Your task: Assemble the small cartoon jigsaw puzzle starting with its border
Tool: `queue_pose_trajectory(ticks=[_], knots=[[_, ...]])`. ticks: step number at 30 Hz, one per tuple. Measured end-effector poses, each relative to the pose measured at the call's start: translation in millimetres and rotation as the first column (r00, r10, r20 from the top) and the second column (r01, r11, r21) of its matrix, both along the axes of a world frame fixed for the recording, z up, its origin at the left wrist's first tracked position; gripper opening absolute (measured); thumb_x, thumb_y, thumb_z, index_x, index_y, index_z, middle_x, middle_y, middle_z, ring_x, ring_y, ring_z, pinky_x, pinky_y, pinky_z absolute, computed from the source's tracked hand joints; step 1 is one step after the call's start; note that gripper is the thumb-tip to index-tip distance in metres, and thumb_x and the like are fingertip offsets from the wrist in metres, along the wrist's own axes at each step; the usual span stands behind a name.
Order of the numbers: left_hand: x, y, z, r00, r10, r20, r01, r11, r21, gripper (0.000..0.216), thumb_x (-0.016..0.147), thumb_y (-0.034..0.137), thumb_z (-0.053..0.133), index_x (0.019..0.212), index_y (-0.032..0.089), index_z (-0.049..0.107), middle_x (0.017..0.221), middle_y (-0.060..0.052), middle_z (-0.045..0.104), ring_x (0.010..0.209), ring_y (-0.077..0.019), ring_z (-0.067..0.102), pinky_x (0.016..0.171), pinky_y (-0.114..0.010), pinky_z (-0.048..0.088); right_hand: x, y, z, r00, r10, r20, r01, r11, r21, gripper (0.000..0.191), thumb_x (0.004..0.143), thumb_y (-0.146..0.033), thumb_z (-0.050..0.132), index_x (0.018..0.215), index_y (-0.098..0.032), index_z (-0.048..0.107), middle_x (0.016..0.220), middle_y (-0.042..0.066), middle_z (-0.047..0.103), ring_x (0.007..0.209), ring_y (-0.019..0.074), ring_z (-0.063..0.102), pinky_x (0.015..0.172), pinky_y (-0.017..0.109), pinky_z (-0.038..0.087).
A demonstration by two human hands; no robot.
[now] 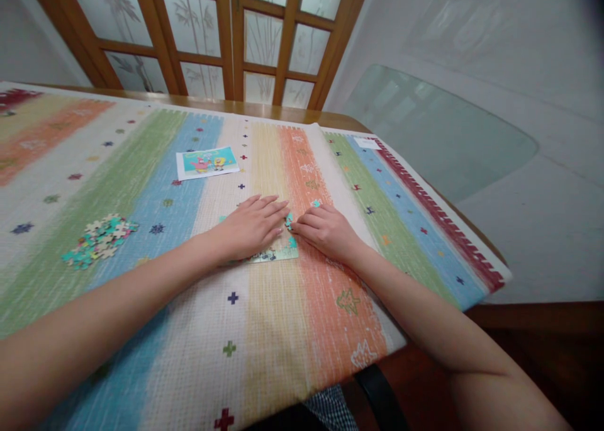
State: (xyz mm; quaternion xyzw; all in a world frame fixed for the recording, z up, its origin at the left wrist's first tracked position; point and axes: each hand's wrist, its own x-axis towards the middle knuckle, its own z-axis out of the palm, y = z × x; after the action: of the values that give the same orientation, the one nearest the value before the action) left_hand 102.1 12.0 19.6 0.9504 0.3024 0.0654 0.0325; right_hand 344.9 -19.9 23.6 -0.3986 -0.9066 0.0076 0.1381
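Observation:
My left hand (252,225) lies flat, fingers stretched out, on a partly built jigsaw puzzle (276,253) in the middle of the striped cloth. My right hand (323,228) rests beside it with fingers curled down, fingertips pressing on a teal puzzle piece (289,219) at the puzzle's right edge. Another loose teal piece (316,202) lies just beyond my right hand. Most of the puzzle is hidden under my hands.
A heap of several loose puzzle pieces (100,238) lies at the left. A picture card with cartoon figures (206,162) lies farther back. The striped cloth (155,167) covers a wooden table; its right edge (443,217) drops off. Wooden glazed doors stand behind.

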Motion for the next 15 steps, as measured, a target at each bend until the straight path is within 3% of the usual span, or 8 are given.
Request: queue_pose_trajectory(ticks=[6, 8, 11, 13, 15], knots=[[8, 1, -6.1, 0.999, -0.024, -0.023, 0.024, 1.0, -0.004, 0.051, 0.111, 0.042, 0.028, 0.151, 0.02, 0.051, 0.16, -0.005, 0.048, 0.151, -0.0279, 0.037, 0.125, -0.05, 0.02, 10, 2, 0.3, 0.998, -0.033, -0.059, 0.032, 0.999, -0.018, 0.028, 0.103, -0.04, 0.055, 0.096, -0.026, 0.078, 0.098, 0.007, 0.077, 0.092, 0.0234, 0.065, 0.085, 0.04, 0.045], [7, 0, -6.8, 1.0, -0.022, -0.02, 0.022, 1.0, 0.001, 0.051, 0.111, 0.042, 0.027, 0.15, 0.02, 0.051, 0.159, -0.005, 0.049, 0.15, -0.0276, 0.038, 0.125, -0.049, 0.019, 20, 5, 3.5, 0.974, -0.144, -0.178, 0.149, 0.989, 0.016, 0.029, 0.103, -0.038, 0.052, 0.098, -0.024, 0.077, 0.098, 0.009, 0.077, 0.091, 0.0234, 0.067, 0.086, 0.041, 0.047], [7, 0, -7.7, 0.999, -0.034, -0.021, 0.035, 0.999, 0.017, 0.05, 0.111, 0.04, 0.027, 0.149, 0.02, 0.053, 0.157, -0.004, 0.052, 0.149, -0.0276, 0.04, 0.125, -0.05, 0.018, 37, 12, 6.0, 0.871, -0.37, -0.322, 0.401, 0.915, 0.035, 0.028, 0.101, -0.028, 0.05, 0.111, -0.021, 0.074, 0.099, 0.011, 0.076, 0.087, 0.0234, 0.067, 0.085, 0.041, 0.05], [7, 1, -8.5, 0.999, -0.043, -0.024, 0.044, 0.998, 0.04, 0.049, 0.111, 0.038, 0.027, 0.149, 0.019, 0.053, 0.156, -0.004, 0.053, 0.148, -0.0278, 0.041, 0.125, -0.05, 0.018, 49, 18, 3.4, 0.834, -0.453, -0.316, 0.478, 0.878, 0.003, 0.028, 0.097, -0.023, 0.051, 0.114, -0.02, 0.073, 0.096, 0.011, 0.074, 0.084, 0.0235, 0.066, 0.081, 0.041, 0.051], [7, 1, -9.3, 0.999, -0.046, -0.026, 0.048, 0.997, 0.066, 0.05, 0.111, 0.038, 0.028, 0.149, 0.018, 0.053, 0.156, -0.005, 0.053, 0.147, -0.0275, 0.042, 0.125, -0.048, 0.018, 57, 23, -1.3, 0.837, -0.474, -0.273, 0.478, 0.876, -0.058, 0.025, 0.094, -0.022, 0.055, 0.109, -0.018, 0.075, 0.093, 0.011, 0.072, 0.081, 0.0229, 0.065, 0.078, 0.039, 0.051]])
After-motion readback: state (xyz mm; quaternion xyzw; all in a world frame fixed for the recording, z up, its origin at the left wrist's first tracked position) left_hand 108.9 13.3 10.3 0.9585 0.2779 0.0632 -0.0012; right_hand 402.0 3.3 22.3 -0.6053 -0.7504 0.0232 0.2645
